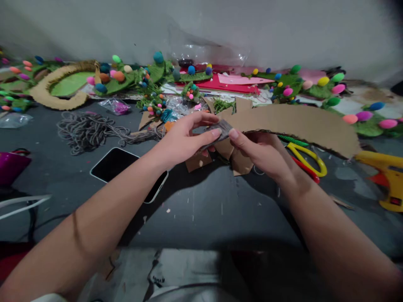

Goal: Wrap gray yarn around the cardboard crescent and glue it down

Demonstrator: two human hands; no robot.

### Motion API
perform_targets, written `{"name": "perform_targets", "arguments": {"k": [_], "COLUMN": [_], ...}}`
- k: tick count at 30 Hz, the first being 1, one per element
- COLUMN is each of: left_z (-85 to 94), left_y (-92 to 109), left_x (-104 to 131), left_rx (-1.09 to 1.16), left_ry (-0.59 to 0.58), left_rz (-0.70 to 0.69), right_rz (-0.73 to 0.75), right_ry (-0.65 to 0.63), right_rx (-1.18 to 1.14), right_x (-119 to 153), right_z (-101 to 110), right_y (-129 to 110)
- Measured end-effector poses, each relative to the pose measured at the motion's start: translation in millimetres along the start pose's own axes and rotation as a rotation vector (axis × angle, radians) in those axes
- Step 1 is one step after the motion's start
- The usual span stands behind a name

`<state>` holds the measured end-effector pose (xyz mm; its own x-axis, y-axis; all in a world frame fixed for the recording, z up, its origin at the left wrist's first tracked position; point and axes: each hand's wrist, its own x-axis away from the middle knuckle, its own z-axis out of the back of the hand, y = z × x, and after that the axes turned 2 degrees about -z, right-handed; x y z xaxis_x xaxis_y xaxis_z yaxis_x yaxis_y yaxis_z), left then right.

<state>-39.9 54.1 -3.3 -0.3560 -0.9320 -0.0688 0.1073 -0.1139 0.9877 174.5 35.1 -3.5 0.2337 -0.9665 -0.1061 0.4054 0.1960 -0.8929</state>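
Observation:
A curved cardboard strip (292, 119) is held up above the dark table, its broad end reaching to the right. Grey yarn (224, 125) is wrapped around its left end. My left hand (184, 138) is closed on that wrapped end, thumb on top and fingers behind. Beside it, my right hand (262, 151) pinches the strip where the wrapping meets bare cardboard; its other fingers are partly hidden underneath. A loose heap of grey yarn (83, 130) lies to the left, and a strand bundle runs from it toward my left hand.
A phone (118, 163) lies under my left forearm. Scissors with yellow and red handles (308, 161) and a yellow glue gun (390, 176) are at right. Cardboard scraps (242, 161) lie below my hands. Green felt pieces with colourful balls (126, 82) and a cardboard C-shape (39, 92) line the back.

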Motion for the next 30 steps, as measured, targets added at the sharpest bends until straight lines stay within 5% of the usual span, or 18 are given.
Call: {"name": "perform_targets", "arguments": {"k": [2,8,30], "left_z": [-1.8,0.3,3.7], "left_y": [-1,3,-8], "left_x": [-1,-3,-9], "left_rx": [0.153,0.353,0.058], "left_ry": [0.058,-0.048,0.211], "left_rz": [0.111,0.240,0.029], "right_rz": [-0.007,0.009,-0.085], "right_ry": [-0.027,0.030,0.084], "right_rx": [0.021,-0.040,-0.227], "right_x": [0,-1,-5], "right_z": [1,1,-4], "right_y": [-1,-2,-2]}}
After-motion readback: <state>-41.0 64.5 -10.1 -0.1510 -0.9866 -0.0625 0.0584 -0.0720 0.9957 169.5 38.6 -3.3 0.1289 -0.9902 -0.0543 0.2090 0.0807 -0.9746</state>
